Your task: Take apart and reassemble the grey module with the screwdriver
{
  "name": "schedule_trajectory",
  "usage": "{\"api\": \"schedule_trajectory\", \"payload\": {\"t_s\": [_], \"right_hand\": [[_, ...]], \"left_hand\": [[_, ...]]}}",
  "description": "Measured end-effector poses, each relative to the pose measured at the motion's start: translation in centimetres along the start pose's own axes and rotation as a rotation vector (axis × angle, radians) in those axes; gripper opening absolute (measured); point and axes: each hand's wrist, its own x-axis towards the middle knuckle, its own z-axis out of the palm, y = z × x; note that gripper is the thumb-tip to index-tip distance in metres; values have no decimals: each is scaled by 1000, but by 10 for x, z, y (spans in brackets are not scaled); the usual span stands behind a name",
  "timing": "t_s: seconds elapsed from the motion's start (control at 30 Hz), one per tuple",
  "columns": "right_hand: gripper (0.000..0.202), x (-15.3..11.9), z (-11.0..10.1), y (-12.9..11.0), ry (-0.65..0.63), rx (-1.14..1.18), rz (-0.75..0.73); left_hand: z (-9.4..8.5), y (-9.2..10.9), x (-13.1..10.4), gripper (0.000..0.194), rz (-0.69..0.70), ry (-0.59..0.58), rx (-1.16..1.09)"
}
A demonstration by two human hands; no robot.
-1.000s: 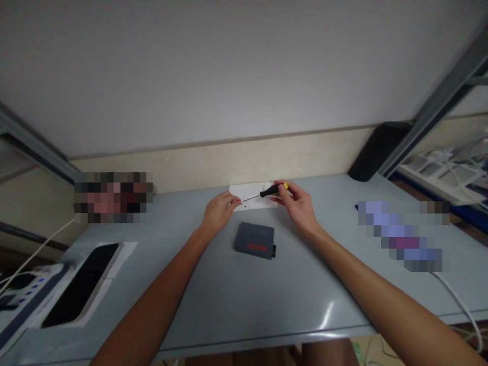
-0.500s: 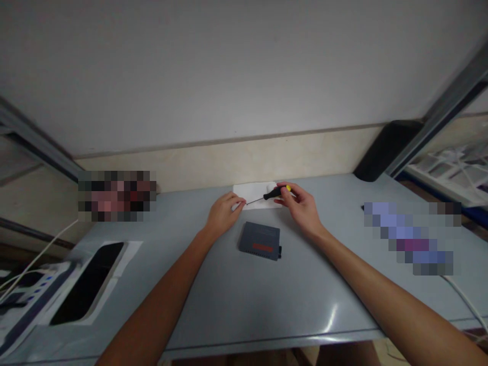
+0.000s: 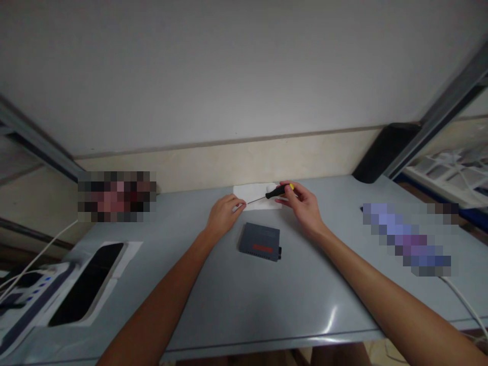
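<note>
The person's right hand [image 3: 307, 207] closes its fingers around the handle of a black-and-yellow screwdriver [image 3: 276, 191], whose thin shaft slants down to the left above a white sheet [image 3: 246, 192] at the back of the grey table [image 3: 244, 310]. The left hand [image 3: 224, 214] draws thumb and forefinger together in a pinch by the tool's tip, though whether they grip anything is too small to tell. A dark grey box [image 3: 261, 241] with a red label lies nearer, between the forearms, untouched.
</note>
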Motion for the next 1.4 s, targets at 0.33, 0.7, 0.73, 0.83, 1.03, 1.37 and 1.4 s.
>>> {"api": "schedule_trajectory", "payload": {"t_s": [0.33, 0.7, 0.73, 0.83, 1.03, 1.37, 1.4], "right_hand": [[39, 6, -21, -38, 122, -249, -360], [26, -10, -23, -71, -773, -630, -27], [24, -11, -24, -69, -849, -649, 38], [36, -12, -31, -62, -967, -672, 155], [61, -8, -41, -42, -958, -669, 116], [60, -6, -41, -48, -789, -622, -130], [52, -7, -38, -51, -748, -610, -147]], "left_hand": [[-11, 4, -1, 29, -54, 43, -117], [-65, 60, -21, 82, 227, -603, -356], [-60, 62, -23, 80, 233, -595, -339], [-45, 67, -24, 75, 243, -517, -292], [-23, 70, -27, 65, 218, -365, -281], [-18, 70, -26, 67, 231, -293, -220], [-17, 70, -26, 68, 236, -293, -219]]}}
